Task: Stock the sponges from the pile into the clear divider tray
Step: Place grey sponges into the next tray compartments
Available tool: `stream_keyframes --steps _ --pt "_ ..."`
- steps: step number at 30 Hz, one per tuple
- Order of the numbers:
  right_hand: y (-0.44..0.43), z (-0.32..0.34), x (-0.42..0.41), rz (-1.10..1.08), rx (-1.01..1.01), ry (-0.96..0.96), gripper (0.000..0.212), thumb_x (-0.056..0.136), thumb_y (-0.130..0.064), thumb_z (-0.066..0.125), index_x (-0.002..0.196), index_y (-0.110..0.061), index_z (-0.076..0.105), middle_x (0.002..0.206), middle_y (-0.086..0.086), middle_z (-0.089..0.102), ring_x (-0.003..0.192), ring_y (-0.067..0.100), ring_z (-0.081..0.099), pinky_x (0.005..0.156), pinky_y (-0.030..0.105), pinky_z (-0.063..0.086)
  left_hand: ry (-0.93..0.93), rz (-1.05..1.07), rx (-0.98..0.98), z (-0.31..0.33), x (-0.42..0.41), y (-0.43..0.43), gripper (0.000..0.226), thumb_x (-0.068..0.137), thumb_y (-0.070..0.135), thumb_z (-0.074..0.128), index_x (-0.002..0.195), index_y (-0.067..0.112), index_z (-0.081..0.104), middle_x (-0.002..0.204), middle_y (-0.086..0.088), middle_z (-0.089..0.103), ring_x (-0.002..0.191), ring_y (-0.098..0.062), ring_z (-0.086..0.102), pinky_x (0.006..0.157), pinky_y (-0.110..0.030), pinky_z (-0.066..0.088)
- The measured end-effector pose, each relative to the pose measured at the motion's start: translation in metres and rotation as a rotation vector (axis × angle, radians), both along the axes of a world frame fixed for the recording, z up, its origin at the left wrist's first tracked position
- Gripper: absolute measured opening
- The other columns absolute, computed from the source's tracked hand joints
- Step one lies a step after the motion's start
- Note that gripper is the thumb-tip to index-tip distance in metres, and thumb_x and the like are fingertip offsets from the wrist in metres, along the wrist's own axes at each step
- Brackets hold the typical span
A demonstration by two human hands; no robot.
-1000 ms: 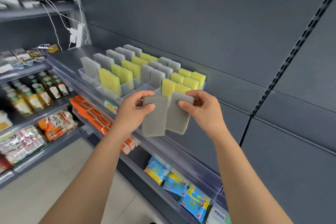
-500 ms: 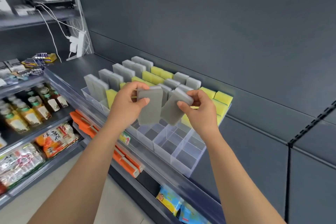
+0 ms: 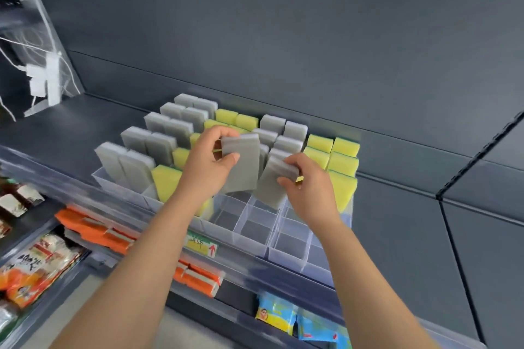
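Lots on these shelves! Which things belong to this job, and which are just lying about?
Job: left hand, left grey sponge, right hand, right grey sponge, clear divider tray, stocked grey sponges, yellow sponges.
Lying about: orange packets, blue packets, white plug, shelf label.

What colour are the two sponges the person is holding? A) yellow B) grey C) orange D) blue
B: the left hand grips a grey sponge and the right hand grips a second grey sponge, both held over the clear divider tray.
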State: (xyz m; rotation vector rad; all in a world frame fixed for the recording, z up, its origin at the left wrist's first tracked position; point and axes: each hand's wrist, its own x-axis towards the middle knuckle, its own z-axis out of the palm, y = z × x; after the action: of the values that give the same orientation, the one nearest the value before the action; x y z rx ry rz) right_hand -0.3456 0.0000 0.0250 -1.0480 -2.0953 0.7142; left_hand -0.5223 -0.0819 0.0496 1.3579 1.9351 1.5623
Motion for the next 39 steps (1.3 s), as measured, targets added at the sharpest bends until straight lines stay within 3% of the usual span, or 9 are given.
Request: stream_keyframes --steps 4,9,17,21,25,29,35,39 --pt "-0.009 -0.003 -0.014 -0.025 0.148 -0.147 0.027 0.082 -0.007 0.066 0.107 -0.013 0.06 0.104 0.004 0.062 0.076 0.019 0.05 0.067 0.028 0.038 0.067 -0.101 -0.009 -0.002 -0.014 0.004 0.043 0.085 0.004 0.06 0.112 0.037 0.056 0.115 0.006 0.052 0.104 -0.012 0.053 0.092 -0.038 0.049" --pt "-0.017 -0.014 -0.026 -0.077 0.135 -0.231 0.026 0.081 -0.005 0.064 0.106 -0.012 0.059 0.103 0.007 0.062 0.085 0.029 0.056 0.068 0.038 0.049 0.114 -0.189 -0.053 -0.006 -0.025 0.008 0.047 0.085 0.0 0.058 0.128 0.019 0.053 0.113 0.003 0.048 0.106 -0.015 0.051 0.1 -0.039 0.042" --pt "-0.015 -0.02 -0.028 -0.155 0.04 -0.284 0.028 0.085 -0.009 0.062 0.112 -0.013 0.056 0.111 0.005 0.06 0.09 0.027 0.057 0.071 0.033 0.046 0.19 -0.299 -0.119 -0.02 -0.03 0.018 0.044 0.083 0.0 0.061 0.121 0.023 0.057 0.111 0.003 0.05 0.101 -0.019 0.054 0.094 -0.04 0.045" --pt "-0.011 -0.021 -0.028 -0.149 0.03 -0.293 0.028 0.085 -0.01 0.062 0.112 -0.012 0.055 0.111 0.007 0.061 0.093 0.028 0.057 0.073 0.034 0.046 0.332 -0.319 -0.177 -0.024 -0.031 0.023 0.04 0.084 0.003 0.061 0.118 0.024 0.056 0.116 0.008 0.05 0.106 -0.015 0.051 0.09 -0.028 0.04" --pt "-0.009 -0.02 -0.028 -0.132 0.031 -0.304 0.028 0.086 -0.011 0.062 0.113 -0.012 0.054 0.11 0.007 0.06 0.092 0.028 0.057 0.073 0.034 0.046 0.503 -0.303 -0.249 -0.022 -0.033 0.028 0.04 0.088 0.008 0.058 0.125 0.024 0.052 0.124 0.009 0.048 0.108 -0.015 0.048 0.083 -0.027 0.038" --pt "-0.007 -0.02 -0.028 -0.128 0.034 -0.296 0.028 0.086 -0.011 0.062 0.113 -0.013 0.054 0.11 0.007 0.059 0.088 0.028 0.056 0.069 0.031 0.042 0.74 -0.286 -0.312 -0.02 -0.035 0.034 0.045 0.089 0.013 0.059 0.132 0.021 0.049 0.125 0.002 0.052 0.12 -0.02 0.04 0.097 -0.034 0.032" --pt "-0.007 -0.021 -0.027 -0.113 0.047 -0.297 0.029 0.085 -0.012 0.063 0.112 -0.012 0.054 0.108 0.007 0.059 0.084 0.025 0.054 0.067 0.029 0.038 0.89 -0.311 -0.388 -0.027 -0.038 0.036 0.045 0.089 0.014 0.058 0.133 0.019 0.049 0.128 0.0 0.053 0.119 -0.021 0.045 0.096 -0.033 0.029" --pt "-0.009 -0.022 -0.026 -0.109 0.061 -0.3 0.029 0.085 -0.014 0.063 0.112 -0.013 0.053 0.108 0.006 0.06 0.092 0.026 0.056 0.072 0.032 0.045 0.91 -0.312 -0.358 -0.031 -0.037 0.035 0.044 0.087 0.009 0.059 0.13 0.015 0.052 0.125 -0.003 0.055 0.114 -0.025 0.049 0.094 -0.033 0.031"
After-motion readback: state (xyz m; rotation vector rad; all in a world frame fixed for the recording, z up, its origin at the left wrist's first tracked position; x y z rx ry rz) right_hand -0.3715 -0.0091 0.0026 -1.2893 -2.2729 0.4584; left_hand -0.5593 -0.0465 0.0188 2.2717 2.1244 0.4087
